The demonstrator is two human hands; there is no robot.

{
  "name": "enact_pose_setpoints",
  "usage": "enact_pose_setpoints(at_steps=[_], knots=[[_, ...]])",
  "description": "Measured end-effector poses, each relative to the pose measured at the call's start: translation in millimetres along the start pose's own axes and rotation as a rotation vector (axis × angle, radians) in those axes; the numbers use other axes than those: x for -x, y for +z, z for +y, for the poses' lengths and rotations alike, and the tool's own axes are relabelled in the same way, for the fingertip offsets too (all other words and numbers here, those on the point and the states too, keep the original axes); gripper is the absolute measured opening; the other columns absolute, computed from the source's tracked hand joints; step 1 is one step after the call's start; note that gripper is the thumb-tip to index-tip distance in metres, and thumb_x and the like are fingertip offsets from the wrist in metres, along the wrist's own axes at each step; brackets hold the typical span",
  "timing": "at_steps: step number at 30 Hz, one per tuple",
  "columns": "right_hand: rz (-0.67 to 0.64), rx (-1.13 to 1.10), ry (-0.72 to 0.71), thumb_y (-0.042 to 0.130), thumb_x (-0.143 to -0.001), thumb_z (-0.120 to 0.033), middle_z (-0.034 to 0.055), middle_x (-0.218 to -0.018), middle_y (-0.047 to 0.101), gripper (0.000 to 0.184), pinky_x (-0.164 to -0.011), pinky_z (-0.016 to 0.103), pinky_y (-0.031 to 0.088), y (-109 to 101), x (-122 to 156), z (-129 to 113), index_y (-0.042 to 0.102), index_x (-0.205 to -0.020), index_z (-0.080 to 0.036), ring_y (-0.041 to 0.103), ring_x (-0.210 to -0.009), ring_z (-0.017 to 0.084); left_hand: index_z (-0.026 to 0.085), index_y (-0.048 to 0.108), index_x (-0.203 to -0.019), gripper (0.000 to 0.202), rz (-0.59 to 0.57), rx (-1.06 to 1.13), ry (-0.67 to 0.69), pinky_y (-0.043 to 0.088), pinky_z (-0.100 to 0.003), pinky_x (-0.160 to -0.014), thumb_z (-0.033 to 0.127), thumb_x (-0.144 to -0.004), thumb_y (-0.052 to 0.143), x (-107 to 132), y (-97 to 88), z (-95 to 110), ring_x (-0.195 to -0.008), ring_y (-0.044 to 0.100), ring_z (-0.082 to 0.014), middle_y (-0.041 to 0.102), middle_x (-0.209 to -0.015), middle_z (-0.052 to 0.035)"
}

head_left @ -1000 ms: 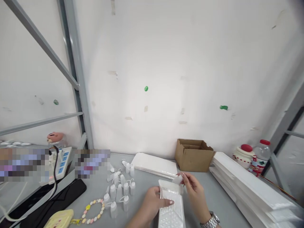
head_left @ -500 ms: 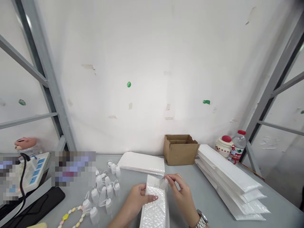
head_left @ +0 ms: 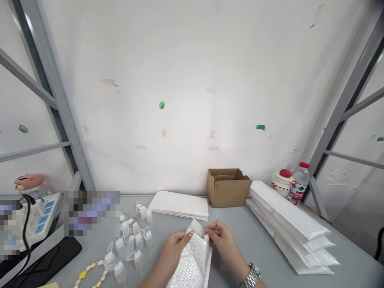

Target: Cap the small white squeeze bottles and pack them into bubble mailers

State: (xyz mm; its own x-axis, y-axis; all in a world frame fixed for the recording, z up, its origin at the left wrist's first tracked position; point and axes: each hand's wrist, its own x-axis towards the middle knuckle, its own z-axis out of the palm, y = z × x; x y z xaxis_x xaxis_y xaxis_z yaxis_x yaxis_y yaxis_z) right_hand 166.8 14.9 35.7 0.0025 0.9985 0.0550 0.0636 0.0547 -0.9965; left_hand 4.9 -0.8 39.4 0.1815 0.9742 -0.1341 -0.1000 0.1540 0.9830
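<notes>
A white bubble mailer [head_left: 192, 266] lies lengthwise in front of me on the grey table [head_left: 240, 232]. My left hand [head_left: 177, 250] pinches its left top corner and my right hand [head_left: 220, 240] pinches the right side of its mouth. The flap stands up between my fingers. Whether a small bottle is inside I cannot tell. Several small white squeeze bottles [head_left: 132, 240] with tethered caps stand to the left of my hands.
A flat stack of white mailers [head_left: 180, 206] lies behind my hands, next to an open cardboard box [head_left: 228, 187]. A long pile of mailers [head_left: 291, 228] runs along the right. Behind it stand a red-lidded jar [head_left: 282, 182] and water bottle [head_left: 299, 182]. A power strip [head_left: 42, 214], black phone [head_left: 45, 260] and bead bracelet [head_left: 90, 272] lie at left.
The small bottle held in my right hand a second ago is out of sight. Both hands have closed on the mailer's mouth, and the mailer has tilted slightly.
</notes>
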Motion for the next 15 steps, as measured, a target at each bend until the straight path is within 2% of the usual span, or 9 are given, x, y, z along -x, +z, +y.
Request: enact_pose_setpoints(at_steps=[2, 6, 11, 13, 15], knots=[[-0.024, 0.094, -0.04, 0.06, -0.068, -0.05, -0.0038, -0.051, 0.055, 0.034, -0.053, 0.025, 0.038, 1, 3, 0, 0.051, -0.057, -0.019, 0.05, -0.052, 0.014, 0.011, 0.069, -0.065, 0.048, 0.012, 0.004, 0.012, 0.033, -0.024, -0.055, 0.058, -0.059, 0.061, 0, -0.3, 0, -0.054, 0.046, -0.0138, 0.057, -0.051, 0.0013], [-0.038, 0.414, -0.208, 0.045, -0.081, -0.049, -0.0024, -0.055, 0.051, 0.042, -0.061, 0.026, 0.038, 3, 6, 0, 0.05, -0.052, -0.019, 0.049, -0.063, 0.016, 0.012, 0.065, -0.061, 0.046, 0.061, 0.006, 0.033, 0.033, -0.024, -0.056, 0.058, -0.059, 0.061, -3, -1.9, -1, -0.054, 0.043, -0.013, 0.054, -0.051, 0.0027], [-0.14, 0.512, -0.306, 0.041, -0.085, -0.046, 0.0011, -0.064, 0.053, 0.046, -0.07, 0.03, 0.041, 1, 8, 1, 0.05, -0.049, -0.019, 0.051, -0.071, 0.018, 0.014, 0.061, -0.053, 0.046, 0.08, 0.017, 0.022, 0.03, -0.024, -0.052, 0.06, -0.054, 0.064, -6, -0.9, -5, -0.049, 0.04, -0.0118, 0.049, -0.045, 0.004], [-0.104, 0.522, -0.326, 0.042, -0.085, -0.044, 0.0023, -0.071, 0.053, 0.04, -0.071, 0.032, 0.042, 0, 9, -3, 0.057, -0.057, -0.02, 0.052, -0.073, 0.019, 0.014, 0.06, -0.053, 0.047, 0.088, 0.024, 0.005, 0.031, -0.024, -0.052, 0.06, -0.053, 0.064, -7, -0.3, -7, -0.049, 0.042, -0.0121, 0.049, -0.045, 0.0037], [-0.024, 0.51, -0.38, 0.043, -0.086, -0.041, 0.0038, -0.079, 0.053, 0.028, -0.075, 0.033, 0.042, 1, 8, -12, 0.062, -0.077, -0.021, 0.052, -0.078, 0.02, 0.014, 0.062, -0.055, 0.046, 0.096, 0.032, -0.024, 0.033, -0.025, -0.052, 0.06, -0.053, 0.064, -7, -0.3, -9, -0.049, 0.046, -0.0136, 0.053, -0.047, 0.0021]])
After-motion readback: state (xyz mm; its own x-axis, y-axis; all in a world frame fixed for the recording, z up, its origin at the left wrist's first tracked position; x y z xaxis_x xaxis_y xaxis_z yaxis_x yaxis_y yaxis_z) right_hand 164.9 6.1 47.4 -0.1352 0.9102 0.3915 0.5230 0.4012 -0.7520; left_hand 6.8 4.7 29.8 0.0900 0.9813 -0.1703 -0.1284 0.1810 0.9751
